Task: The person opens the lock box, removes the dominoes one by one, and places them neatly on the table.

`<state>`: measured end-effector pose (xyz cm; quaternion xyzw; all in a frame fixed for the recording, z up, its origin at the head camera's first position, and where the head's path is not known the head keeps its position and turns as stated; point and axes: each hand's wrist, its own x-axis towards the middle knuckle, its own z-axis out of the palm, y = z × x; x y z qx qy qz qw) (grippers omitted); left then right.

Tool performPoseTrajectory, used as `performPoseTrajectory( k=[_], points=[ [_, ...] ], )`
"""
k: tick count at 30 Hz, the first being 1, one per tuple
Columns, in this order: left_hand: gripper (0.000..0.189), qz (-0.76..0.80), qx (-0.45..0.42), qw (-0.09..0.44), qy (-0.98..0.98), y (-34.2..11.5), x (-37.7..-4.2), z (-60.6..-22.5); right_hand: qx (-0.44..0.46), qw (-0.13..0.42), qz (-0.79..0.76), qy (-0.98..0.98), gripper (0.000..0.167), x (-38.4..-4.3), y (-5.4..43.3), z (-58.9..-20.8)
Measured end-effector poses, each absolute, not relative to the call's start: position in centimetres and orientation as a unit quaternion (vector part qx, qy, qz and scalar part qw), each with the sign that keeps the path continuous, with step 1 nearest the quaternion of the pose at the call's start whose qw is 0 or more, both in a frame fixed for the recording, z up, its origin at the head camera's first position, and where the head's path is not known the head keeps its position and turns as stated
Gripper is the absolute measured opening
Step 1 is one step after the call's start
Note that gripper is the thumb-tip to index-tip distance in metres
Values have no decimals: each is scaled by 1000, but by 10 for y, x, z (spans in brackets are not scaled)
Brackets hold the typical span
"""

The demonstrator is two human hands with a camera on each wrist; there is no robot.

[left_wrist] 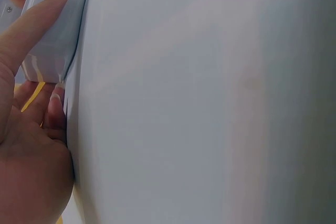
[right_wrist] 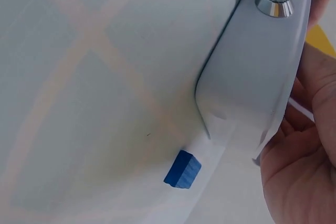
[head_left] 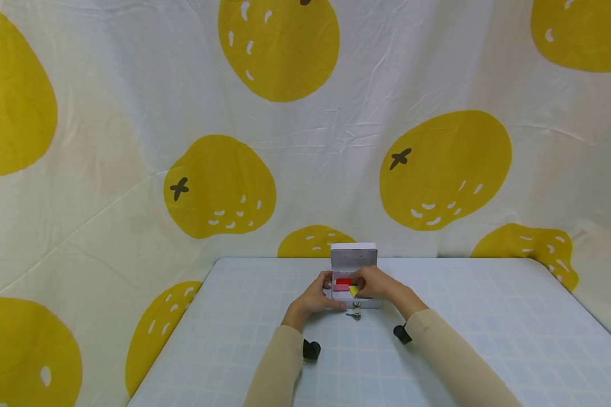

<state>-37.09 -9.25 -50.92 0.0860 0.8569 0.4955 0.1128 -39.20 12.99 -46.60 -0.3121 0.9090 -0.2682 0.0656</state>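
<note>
A small white metal cash box [head_left: 369, 303] stands on the table with its lid raised. My left hand [head_left: 313, 294] grips its left end, thumb along the front wall and fingers around the side. Inside lie a red block [head_left: 344, 281] and a pink block [head_left: 340, 288]. Over the right part of the box is my right hand [head_left: 374, 282], fingers curled, with a yellow block [head_left: 353, 290] pinched at the fingertips. A key sits in the front lock [right_wrist: 275, 1], and more keys [head_left: 355, 315] hang below it.
Beside the box's right end a blue block [right_wrist: 184, 169] lies on the table; my right arm hides it in the head view. The pale checked tablecloth [head_left: 489, 328] meets a fruit-print curtain [head_left: 336, 186] behind the box.
</note>
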Motion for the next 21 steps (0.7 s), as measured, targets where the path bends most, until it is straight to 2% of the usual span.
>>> performPoseTrajectory(
  k=[14, 21],
  points=[
    [92, 498, 86, 113, 855, -93, -371, -508, -303, 76, -248, 917, 13, -396, 125, -469],
    [93, 496, 82, 113, 857, -91, -370, -507, -254, 98, -253, 929, 17, -394, 121, -466]
  ],
)
